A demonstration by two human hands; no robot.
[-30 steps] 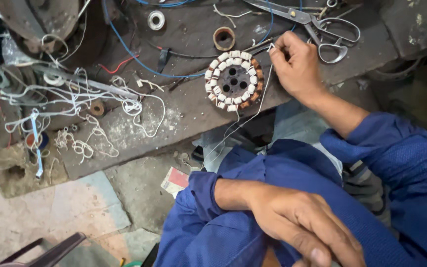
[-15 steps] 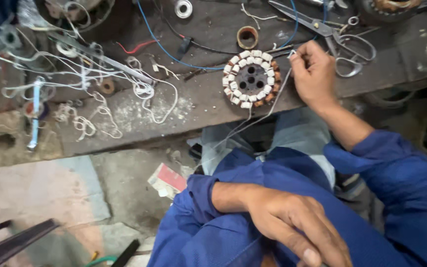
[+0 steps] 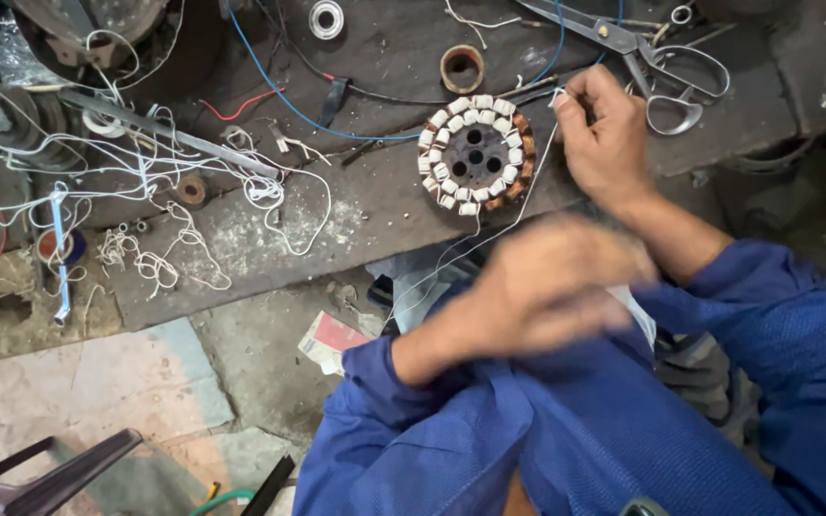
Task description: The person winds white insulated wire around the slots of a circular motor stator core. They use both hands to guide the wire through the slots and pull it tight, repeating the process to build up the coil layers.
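Up by the table's (image 3: 356,220) near edge, right hand (image 3: 604,143) with its grip pinched narrow on the end of a thin white thread (image 3: 528,186) — fingertips (image 3: 566,100) closed on it just right of the round motor stator (image 3: 475,153). Stator lying flat on the table, ringed with copper coils capped in white sleeves, dark hub with holes in the middle; touching distance from the right grip, not quite in contact. Thread running down from the pinch, past the stator's right side, off the table edge toward the lap.

Left hand (image 3: 537,287) below the right grip, over the blue-clad knee, blurred with motion — grip possibly closed loosely around the lower run of thread, but cannot tell for sure through the blur. Blue sleeves on both arms.

Just beyond the right grip, large scissors (image 3: 642,57) lying open-handled on the table. Farther left of the stator, a small brown ring (image 3: 462,67), a blue wire (image 3: 279,86) curving across, and a tangle of white string offcuts (image 3: 164,201) well apart from either hand. Below the table edge, left of the left grip, a scrap of red and white paper (image 3: 332,339) on the floor.
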